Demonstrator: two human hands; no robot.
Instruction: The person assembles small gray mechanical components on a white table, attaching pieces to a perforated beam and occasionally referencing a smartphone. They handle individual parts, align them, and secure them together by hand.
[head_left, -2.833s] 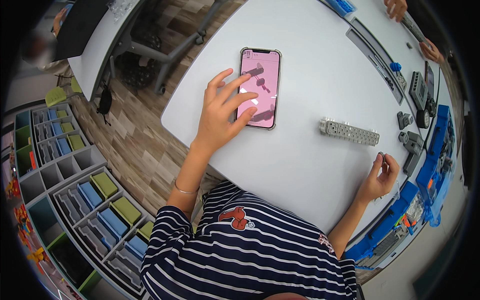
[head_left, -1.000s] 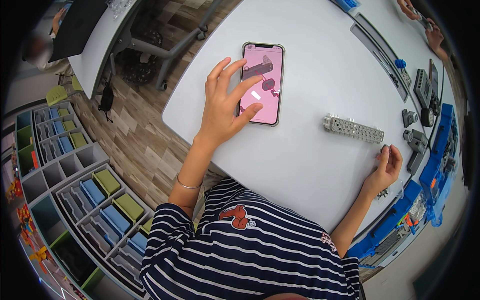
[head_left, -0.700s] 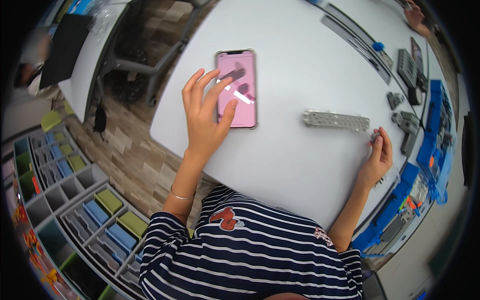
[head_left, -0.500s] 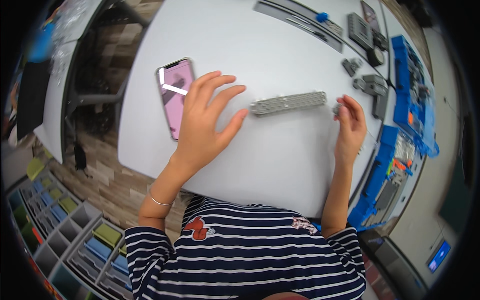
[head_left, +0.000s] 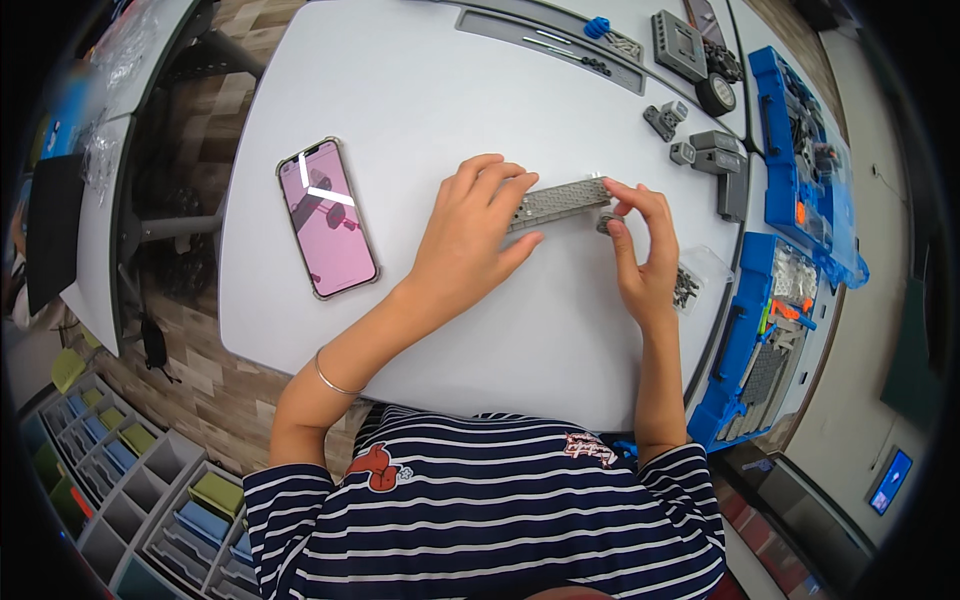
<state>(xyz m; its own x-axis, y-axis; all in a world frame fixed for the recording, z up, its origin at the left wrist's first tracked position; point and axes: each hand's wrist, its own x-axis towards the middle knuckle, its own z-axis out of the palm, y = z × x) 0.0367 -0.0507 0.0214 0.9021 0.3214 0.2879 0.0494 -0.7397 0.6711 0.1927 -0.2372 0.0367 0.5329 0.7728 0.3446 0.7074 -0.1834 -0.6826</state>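
A long grey perforated plastic building beam (head_left: 562, 204) lies on the white table in front of me. My left hand (head_left: 473, 228) is at its left end, fingers and thumb spread to either side of it; that end is partly hidden by the hand. My right hand (head_left: 645, 245) is at the beam's other end, its index finger by the tip. A small grey building piece (head_left: 605, 223) sits at my right thumb, pinched just below the beam's end; its exact shape is hard to make out.
A phone (head_left: 328, 218) showing a pink picture lies left. A clear tray of small dark pins (head_left: 686, 290) is beside my right wrist. Grey motor blocks (head_left: 718, 165), a wheel (head_left: 716, 94) and blue parts boxes (head_left: 735, 370) line the right. A grey strip (head_left: 550, 45) holds rods at the back.
My left hand has moved right, from beside the phone to the beam's left end. The right hand has brought the small grey piece left, up to the beam's right end. The view has shifted slightly.
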